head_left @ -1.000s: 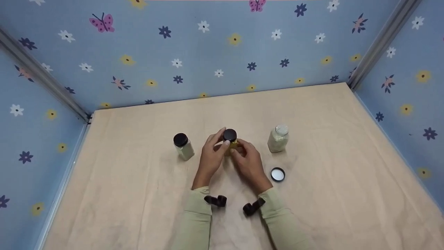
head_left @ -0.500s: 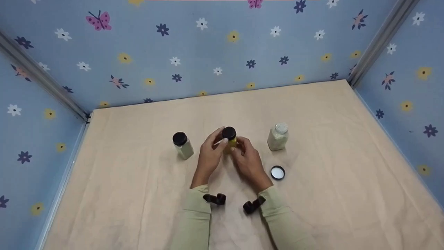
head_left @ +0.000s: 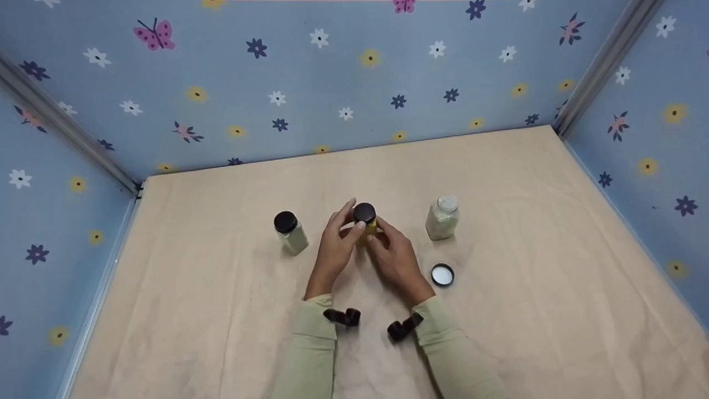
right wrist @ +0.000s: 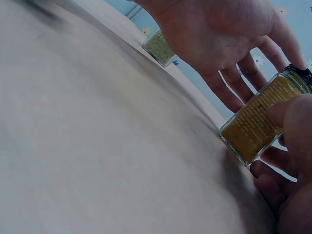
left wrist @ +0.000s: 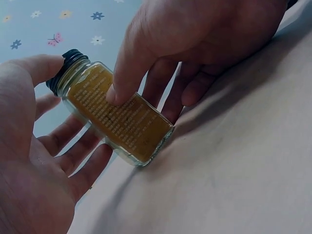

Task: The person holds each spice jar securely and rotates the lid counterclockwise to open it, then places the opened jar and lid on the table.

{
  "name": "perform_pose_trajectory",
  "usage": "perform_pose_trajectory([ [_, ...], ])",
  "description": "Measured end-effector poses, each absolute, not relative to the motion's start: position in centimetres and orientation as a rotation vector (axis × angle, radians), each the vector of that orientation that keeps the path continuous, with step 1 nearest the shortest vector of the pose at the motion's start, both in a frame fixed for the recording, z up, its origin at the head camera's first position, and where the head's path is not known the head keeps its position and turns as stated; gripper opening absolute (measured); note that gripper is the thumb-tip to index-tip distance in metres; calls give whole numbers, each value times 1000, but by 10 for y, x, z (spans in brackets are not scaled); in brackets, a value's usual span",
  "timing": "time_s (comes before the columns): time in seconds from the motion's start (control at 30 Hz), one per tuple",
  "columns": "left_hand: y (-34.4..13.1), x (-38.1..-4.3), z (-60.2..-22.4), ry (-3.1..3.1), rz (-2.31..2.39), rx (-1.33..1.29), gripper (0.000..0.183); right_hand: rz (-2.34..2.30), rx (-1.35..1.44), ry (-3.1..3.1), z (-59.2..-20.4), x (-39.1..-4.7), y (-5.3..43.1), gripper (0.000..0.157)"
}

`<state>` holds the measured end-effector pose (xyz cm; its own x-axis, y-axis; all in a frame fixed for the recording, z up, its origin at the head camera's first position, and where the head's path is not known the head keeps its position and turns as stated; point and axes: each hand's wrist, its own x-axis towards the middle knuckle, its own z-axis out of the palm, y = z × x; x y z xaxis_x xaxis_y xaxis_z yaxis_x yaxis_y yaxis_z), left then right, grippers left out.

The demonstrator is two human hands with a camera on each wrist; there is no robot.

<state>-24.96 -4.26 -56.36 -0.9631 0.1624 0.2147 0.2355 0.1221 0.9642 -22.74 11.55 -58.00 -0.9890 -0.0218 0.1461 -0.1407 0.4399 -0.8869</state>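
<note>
Between both hands stands a glass spice jar [left wrist: 119,117] of yellow-brown powder, with fine print on its side and a black screw cap [head_left: 364,213]. My left hand [head_left: 334,249] holds it near the top, the thumb against the cap and the fingers spread behind the glass. Lower down, my right hand [head_left: 396,260] grips the jar's body; its thumb lies over the print, seen in the left wrist view. The base is close over the cloth in both wrist views.
Left of the hands stands a pale green jar [head_left: 293,237] with a black cap. To the right is a similar jar [head_left: 442,221] with a whitish top, and a loose black cap [head_left: 442,275] lies white side up near it. Flower-patterned walls [head_left: 354,77] enclose the beige table [head_left: 183,310].
Both hands keep their hold on the spice jar, with barely any shift of the fingers. The whole head view has shifted slightly.
</note>
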Motion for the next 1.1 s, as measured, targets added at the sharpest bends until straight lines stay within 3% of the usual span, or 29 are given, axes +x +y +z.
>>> perform_pose_trajectory([
  [1.1,-28,-245,-558,-2125,-2049,-225,50,1602,108,-2538,-581,-227,114,52],
])
